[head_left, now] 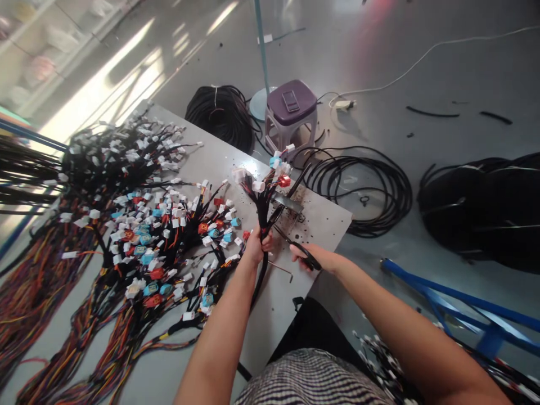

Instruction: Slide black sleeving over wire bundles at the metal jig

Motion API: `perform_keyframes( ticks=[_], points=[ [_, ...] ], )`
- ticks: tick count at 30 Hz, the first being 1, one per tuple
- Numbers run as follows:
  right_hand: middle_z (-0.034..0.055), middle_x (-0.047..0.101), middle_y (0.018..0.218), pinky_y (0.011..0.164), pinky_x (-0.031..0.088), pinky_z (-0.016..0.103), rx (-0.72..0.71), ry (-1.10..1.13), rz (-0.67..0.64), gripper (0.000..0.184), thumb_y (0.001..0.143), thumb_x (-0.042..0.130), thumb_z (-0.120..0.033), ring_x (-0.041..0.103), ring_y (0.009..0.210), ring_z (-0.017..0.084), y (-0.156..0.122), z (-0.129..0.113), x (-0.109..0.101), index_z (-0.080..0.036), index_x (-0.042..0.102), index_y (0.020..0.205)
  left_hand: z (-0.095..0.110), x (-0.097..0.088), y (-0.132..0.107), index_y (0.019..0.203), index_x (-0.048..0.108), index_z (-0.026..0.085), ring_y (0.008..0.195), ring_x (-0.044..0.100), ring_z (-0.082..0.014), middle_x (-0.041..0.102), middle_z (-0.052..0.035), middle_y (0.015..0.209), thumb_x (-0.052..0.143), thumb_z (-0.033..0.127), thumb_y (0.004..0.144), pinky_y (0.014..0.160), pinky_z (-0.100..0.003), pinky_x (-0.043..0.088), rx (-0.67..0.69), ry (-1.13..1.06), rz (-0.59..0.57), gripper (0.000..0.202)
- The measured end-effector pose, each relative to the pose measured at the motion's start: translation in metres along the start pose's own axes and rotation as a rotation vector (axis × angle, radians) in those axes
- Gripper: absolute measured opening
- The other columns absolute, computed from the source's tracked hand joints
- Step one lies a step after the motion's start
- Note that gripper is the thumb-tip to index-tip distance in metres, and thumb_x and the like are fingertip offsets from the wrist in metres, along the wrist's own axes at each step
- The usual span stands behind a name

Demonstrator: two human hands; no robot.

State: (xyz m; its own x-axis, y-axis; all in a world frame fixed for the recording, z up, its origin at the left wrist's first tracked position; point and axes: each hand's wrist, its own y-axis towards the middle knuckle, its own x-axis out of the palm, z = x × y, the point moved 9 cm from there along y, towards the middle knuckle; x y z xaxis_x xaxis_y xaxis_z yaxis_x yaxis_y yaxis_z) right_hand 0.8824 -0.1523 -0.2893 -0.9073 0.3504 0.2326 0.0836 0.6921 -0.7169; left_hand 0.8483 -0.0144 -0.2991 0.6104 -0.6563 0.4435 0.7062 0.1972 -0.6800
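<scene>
My left hand [257,245] is closed round a black wire harness [262,211], just below where its wires fan out. White, light blue and red connectors [284,180] sit at the fanned ends, pointing away from me. My right hand [310,258] grips black-handled scissors [311,257], whose blades point toward the harness. Whether the blades touch it I cannot tell. A flat metal piece [288,203] lies on the table behind the blades. Near my hands a thin metal rod [280,269] with a bent end rests on the table.
Piles of wire harnesses [169,225] cover the left of the table [337,218]. Small black scraps lie near its right corner. Beyond stand a purple-topped stool [292,101] and black tubing coils [219,115] on the floor. A blue metal frame [447,292] is at right.
</scene>
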Motion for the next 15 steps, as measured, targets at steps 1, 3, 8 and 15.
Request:
perform_keyframes(
  ticks=[1,3,8,15],
  points=[
    [-0.001,0.048,0.054,0.047,0.039,0.02,0.0,-0.009,-0.007,0.074,0.066,0.056,-0.086,0.045,0.047,0.008,0.006,-0.006,0.001,-0.013,0.057,0.079,0.0,0.001,0.001,0.06,0.051,0.015,0.032,0.012,-0.0036,0.018,0.0092,0.038,0.042,0.069,0.085,0.034,-0.016,0.011,0.011,-0.001,-0.005,0.061],
    [0.0005,0.05,0.053,0.046,0.041,0.019,0.031,-0.057,-0.017,0.072,0.069,0.057,-0.083,0.048,0.045,0.009,0.016,-0.016,0.002,-0.012,0.059,0.077,0.001,0.001,0.002,0.06,0.05,0.015,0.032,0.012,-0.0033,0.018,0.0096,0.038,0.044,0.07,0.084,0.035,-0.016,0.011,0.039,0.003,-0.013,0.061],
    [0.0009,0.046,0.043,0.036,0.036,0.022,0.15,-0.148,0.076,0.063,0.07,0.064,-0.075,0.045,0.037,0.011,0.021,-0.021,-0.004,-0.014,0.054,0.062,0.0,0.0,0.003,0.062,0.049,0.016,0.033,0.013,-0.0038,0.017,0.0106,0.038,0.047,0.078,0.078,0.036,-0.018,0.01,0.101,0.055,0.02,0.064],
    [0.0078,0.058,0.061,0.057,0.046,0.029,0.108,-0.78,0.272,0.043,0.076,0.067,-0.054,0.058,0.061,0.021,-0.003,-0.009,-0.04,-0.015,0.057,0.059,0.016,0.033,-0.036,0.09,0.059,0.014,0.044,0.028,-0.0039,0.048,0.004,0.063,0.066,0.066,0.072,0.042,-0.02,0.018,0.235,0.233,-0.122,0.056]
  ],
)
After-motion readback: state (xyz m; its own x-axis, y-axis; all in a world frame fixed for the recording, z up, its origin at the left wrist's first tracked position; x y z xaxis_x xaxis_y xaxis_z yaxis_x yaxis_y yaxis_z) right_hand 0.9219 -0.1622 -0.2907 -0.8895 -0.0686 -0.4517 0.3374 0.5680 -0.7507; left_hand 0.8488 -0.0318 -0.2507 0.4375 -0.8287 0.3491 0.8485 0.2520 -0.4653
